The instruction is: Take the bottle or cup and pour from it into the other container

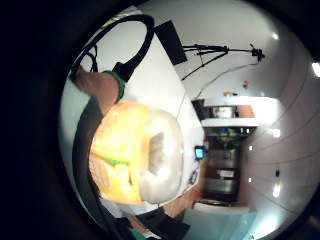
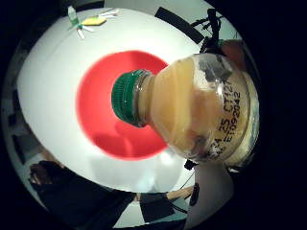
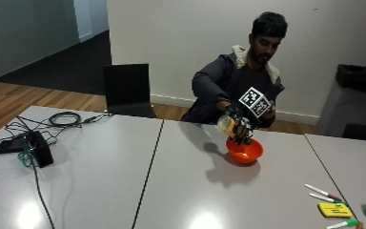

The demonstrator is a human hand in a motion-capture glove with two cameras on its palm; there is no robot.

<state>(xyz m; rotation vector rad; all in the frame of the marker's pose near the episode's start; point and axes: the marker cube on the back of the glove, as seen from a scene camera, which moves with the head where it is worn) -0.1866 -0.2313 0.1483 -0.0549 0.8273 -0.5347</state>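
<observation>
Markers [image 3: 323,192] and a yellow sticky pad [image 3: 333,209] lie closest to us on the table [image 3: 170,181], well apart from the work and not part of it

We read this as mid-task, pick-up done, pour not confirmed:

- right hand [image 3: 241,128] in the black glove has its fingers curled round the bottle [image 3: 226,125] and holds it off the table, tipped neck-down over the red bowl [image 3: 244,151]
- thumb-side palm view: bottle [image 2: 201,115] fills much of the picture, neck pointing at the bowl [image 2: 103,91] below; bowl sits on the table, just in front of the person
- green cap [image 2: 125,98] looks to be on the neck, as far as we can tell. If so, nothing can leave the bottle yet
- we see no stream and no liquid in the bowl; its inside reads plain red
- bottle shows plenty of pale yellow juice, so little or none has gone out
- little-finger-side view shows only the bottle [image 1: 135,152], label and base end, close to the palm

Bare hand: not clearly separable behind the gloved one in the outside view, so we can't say what it is doing

Left, in our judgement: cap off if it is really on, tilt until juice runs into the bowl, then bottle back upright on the table

Risk we flag: neck is above the bowl but near its rim side, a fast tip could splash over
</observation>
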